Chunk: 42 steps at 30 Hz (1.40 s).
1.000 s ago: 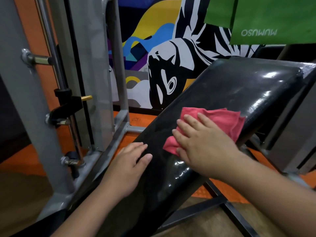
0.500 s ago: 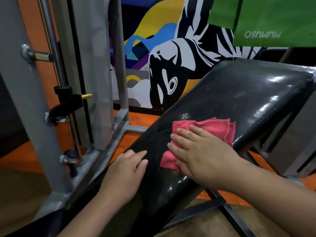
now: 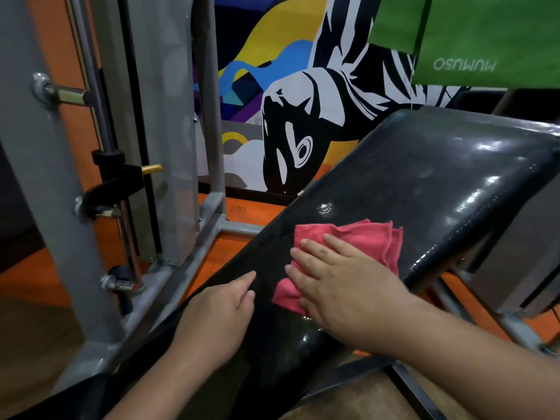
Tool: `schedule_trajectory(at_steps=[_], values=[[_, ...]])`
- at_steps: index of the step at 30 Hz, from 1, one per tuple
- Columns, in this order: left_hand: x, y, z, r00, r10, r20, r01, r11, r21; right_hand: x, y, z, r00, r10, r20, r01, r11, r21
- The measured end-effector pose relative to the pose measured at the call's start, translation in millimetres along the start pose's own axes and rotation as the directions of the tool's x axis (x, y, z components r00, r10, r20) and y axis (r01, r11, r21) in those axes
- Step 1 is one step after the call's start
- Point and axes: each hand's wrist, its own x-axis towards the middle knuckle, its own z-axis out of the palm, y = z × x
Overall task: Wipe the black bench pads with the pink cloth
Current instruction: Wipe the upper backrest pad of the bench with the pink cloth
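Right hand (image 3: 348, 286) presses the pink cloth (image 3: 357, 241) flat-fingered, mid-pad on the black bench pad (image 3: 424, 183); upper pad seemingly unwiped.

right hand (image 3: 342, 286) flat on pink cloth (image 3: 360, 237) | left hand (image 3: 218, 313) on black bench pad (image 3: 424, 183)

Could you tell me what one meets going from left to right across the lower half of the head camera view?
Grey machine frame → left hand, resting on the pad edge → right hand, pressing the pink cloth flat → upper end of the black bench pad.
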Motion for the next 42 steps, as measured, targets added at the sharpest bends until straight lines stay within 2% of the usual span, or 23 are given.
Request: schedule_trajectory(at_steps=[2,5,8,11,14,16,19,23,27,31,35,39,42], values=[[2,-5,-1,1.000,-0.011,0.004,0.011,1.000,-0.008,1,11,4,0.997,0.002,-0.076,-0.005,0.999,-0.049],[4,-8,-5,1.000,-0.021,-0.008,0.021,0.999,-0.037,15,11,-10,0.998,0.067,-0.009,-0.067,0.997,-0.024],[2,-9,-6,1.000,0.001,0.020,0.000,0.999,-0.048,9,0,-2,0.999,0.001,0.033,0.001,0.999,-0.045],[5,-15,-3,0.998,-0.006,0.057,0.008,0.999,-0.037,8,10,0,0.998,0.005,-0.056,-0.008,0.999,-0.046],[6,-17,2,0.993,-0.028,0.119,0.033,0.999,-0.037,26,3,-16,0.996,0.079,0.032,-0.078,0.997,-0.020],[4,-14,6,0.989,-0.028,0.146,0.033,0.999,-0.033,26,-7,-8,0.995,0.036,0.091,-0.033,0.999,-0.028],[2,-15,7,0.988,-0.020,0.150,0.027,0.999,-0.044,21,-2,-2,1.000,-0.020,0.004,0.020,0.999,-0.038],[4,-18,7,0.986,-0.029,0.167,0.036,0.999,-0.038,42,-4,-12,0.992,0.071,0.109,-0.064,0.996,-0.065],[2,-17,6,0.977,-0.021,0.210,0.033,0.998,-0.053,30,-2,-14,0.994,-0.012,0.108,0.016,0.999,-0.039],[2,-20,6,0.975,-0.041,0.216,0.057,0.996,-0.069,51,2,-17,0.982,0.095,0.163,-0.084,0.994,-0.074],[1,-20,5,0.974,-0.021,0.226,0.045,0.994,-0.099,42,-5,-14,0.984,0.019,0.178,-0.006,0.997,-0.074],[4,-23,5,0.975,-0.025,0.220,0.049,0.993,-0.107,58,2,-18,0.973,0.137,0.186,-0.119,0.988,-0.102],[3,-21,4,0.975,-0.029,0.219,0.056,0.991,-0.119,61,-7,-19,0.972,0.068,0.223,-0.053,0.996,-0.073]])
